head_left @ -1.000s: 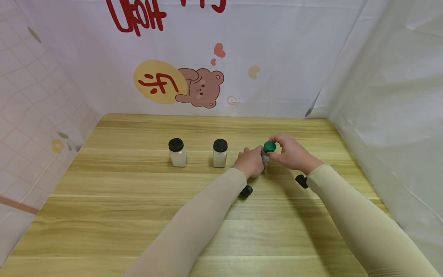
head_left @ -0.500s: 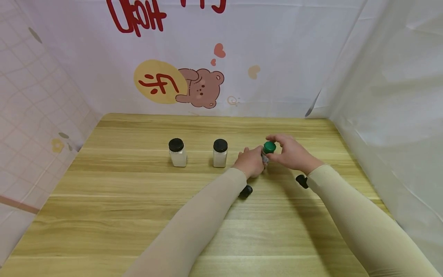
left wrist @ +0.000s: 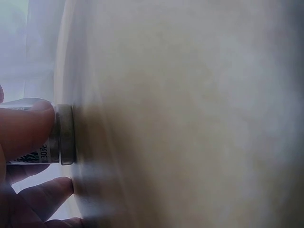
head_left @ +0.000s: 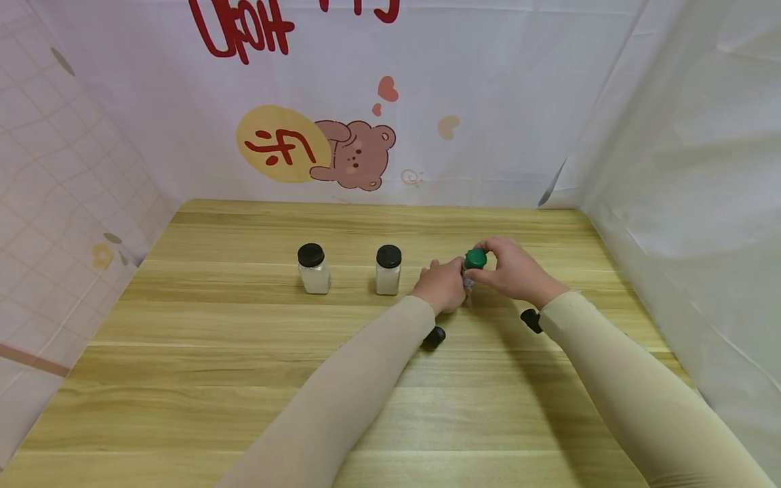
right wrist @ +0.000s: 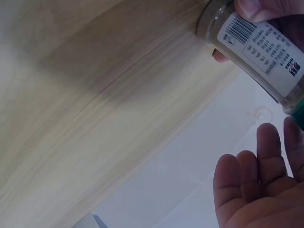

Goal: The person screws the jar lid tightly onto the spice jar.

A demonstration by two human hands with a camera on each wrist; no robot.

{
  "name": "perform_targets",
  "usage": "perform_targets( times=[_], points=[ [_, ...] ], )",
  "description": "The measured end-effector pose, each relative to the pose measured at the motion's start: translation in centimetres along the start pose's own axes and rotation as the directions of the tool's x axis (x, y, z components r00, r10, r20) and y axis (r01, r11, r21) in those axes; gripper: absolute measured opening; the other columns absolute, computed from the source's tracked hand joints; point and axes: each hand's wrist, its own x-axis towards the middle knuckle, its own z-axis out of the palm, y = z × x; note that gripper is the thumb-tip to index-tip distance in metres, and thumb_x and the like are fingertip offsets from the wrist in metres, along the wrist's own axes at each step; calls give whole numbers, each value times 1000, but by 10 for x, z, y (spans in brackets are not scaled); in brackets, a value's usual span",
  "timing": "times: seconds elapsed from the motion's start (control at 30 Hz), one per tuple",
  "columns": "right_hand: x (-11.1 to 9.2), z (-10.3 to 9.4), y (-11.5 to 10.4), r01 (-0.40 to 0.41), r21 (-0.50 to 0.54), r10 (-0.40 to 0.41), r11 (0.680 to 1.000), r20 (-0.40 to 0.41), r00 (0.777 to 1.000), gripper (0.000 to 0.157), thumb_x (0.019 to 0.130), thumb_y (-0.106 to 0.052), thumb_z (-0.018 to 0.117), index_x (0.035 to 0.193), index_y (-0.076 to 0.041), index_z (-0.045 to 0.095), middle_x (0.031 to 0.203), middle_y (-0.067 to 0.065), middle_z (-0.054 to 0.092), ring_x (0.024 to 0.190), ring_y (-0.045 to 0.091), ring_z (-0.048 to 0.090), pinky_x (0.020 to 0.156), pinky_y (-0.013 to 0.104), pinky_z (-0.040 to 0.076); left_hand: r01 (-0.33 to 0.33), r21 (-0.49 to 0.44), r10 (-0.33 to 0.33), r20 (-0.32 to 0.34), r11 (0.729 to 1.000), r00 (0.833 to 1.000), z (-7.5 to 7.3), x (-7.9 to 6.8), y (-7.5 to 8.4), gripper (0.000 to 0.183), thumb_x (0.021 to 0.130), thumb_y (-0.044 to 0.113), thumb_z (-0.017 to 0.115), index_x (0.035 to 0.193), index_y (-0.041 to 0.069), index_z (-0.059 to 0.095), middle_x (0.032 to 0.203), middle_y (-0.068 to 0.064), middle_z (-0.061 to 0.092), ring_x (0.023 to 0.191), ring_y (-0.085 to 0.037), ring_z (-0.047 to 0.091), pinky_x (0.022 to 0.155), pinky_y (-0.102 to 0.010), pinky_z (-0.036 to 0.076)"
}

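Note:
In the head view, a small spice bottle (head_left: 468,280) with a green cap (head_left: 476,258) stands at the right rear of the table. My left hand (head_left: 441,286) grips its body. From the right, my right hand (head_left: 515,270) has thumb and index finger around the cap. The left wrist view shows the bottle's clear base (left wrist: 66,135) close to the wood, with a fingertip lying over the label. A white label (right wrist: 266,57) with a barcode faces the right wrist camera, where the other right fingers (right wrist: 270,152) spread away from the bottle.
Two square clear jars with white contents and black lids, a left jar (head_left: 314,276) and a middle jar (head_left: 387,278), stand left of my hands. The wooden table (head_left: 213,379) ends at a printed white sheet (head_left: 488,81) behind and another sheet (head_left: 702,169) at right.
My right index finger shifted forward off the cap's far side, then came back around it. The left hand and bottle keep their place, and the jars have not moved.

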Motion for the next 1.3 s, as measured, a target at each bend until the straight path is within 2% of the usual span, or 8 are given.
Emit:
perform_targets(
  times=[0.13, 0.33, 0.67, 0.8, 0.93, 1.13, 1.3],
  points=[
    [-2, -2, -2, 6, -6, -6, 1000, 20, 1000, 52, 99, -22, 75, 142, 2, 58, 142, 23, 60, 138, 44, 51, 114, 63, 43, 1, -4, -1, 0, 1000, 1000, 0, -1, 0, 11, 107, 26, 62, 113, 28, 54, 132, 5, 70, 159, -39, 30, 130, -58, 23],
    [-1, -4, -4, 22, -29, -21, 999, 31, 999, 36, 100, -19, 72, 131, 0, 65, 137, 22, 62, 135, 43, 53, 113, 62, 44, 9, -12, -8, 6, 1000, 1000, -1, -2, 1, 13, 106, 25, 63, 116, 27, 55, 136, 4, 69, 161, -40, 25, 132, -58, 20],
    [0, -1, -2, -12, -22, 12, 1000, 2, 1000, 34, 99, -28, 76, 120, -3, 68, 126, 18, 67, 132, 42, 56, 111, 60, 46, 8, -19, -7, 11, 1000, 1000, -2, -2, 1, 12, 106, 24, 63, 114, 27, 55, 137, 4, 70, 161, -41, 23, 132, -59, 18],
    [0, -2, -2, -13, -42, 14, 999, 14, 1000, 49, 98, -28, 77, 135, -1, 63, 135, 20, 63, 136, 44, 50, 113, 61, 44, 15, -28, -15, 16, 999, 1000, -3, -3, 1, 17, 106, 26, 64, 122, 27, 57, 144, 5, 67, 162, -41, 21, 132, -59, 17],
    [-2, -5, -4, 1, -60, 1, 998, 29, 1000, 59, 97, -21, 77, 148, -1, 55, 145, 23, 57, 141, 46, 44, 115, 65, 41, 24, -31, -24, 11, 999, 1000, -3, -3, 1, 22, 106, 27, 64, 127, 27, 57, 144, 6, 67, 162, -39, 23, 132, -58, 18],
    [-3, -7, -7, 33, -83, -30, 996, 29, 999, 39, 98, -15, 74, 133, -2, 64, 140, 21, 59, 135, 47, 47, 113, 65, 42, 13, -12, -13, 4, 1000, 1000, -2, -3, 1, 20, 105, 25, 65, 124, 26, 57, 132, 4, 71, 159, -37, 31, 131, -57, 21],
    [-1, -5, -5, 20, -73, -19, 997, 12, 1000, 31, 100, -21, 74, 122, -2, 65, 129, 19, 63, 131, 46, 50, 111, 62, 43, 4, -10, -4, 3, 1000, 1000, -1, -3, 1, 18, 105, 25, 65, 121, 26, 56, 136, 3, 70, 160, -40, 27, 131, -59, 21]
  ],
)
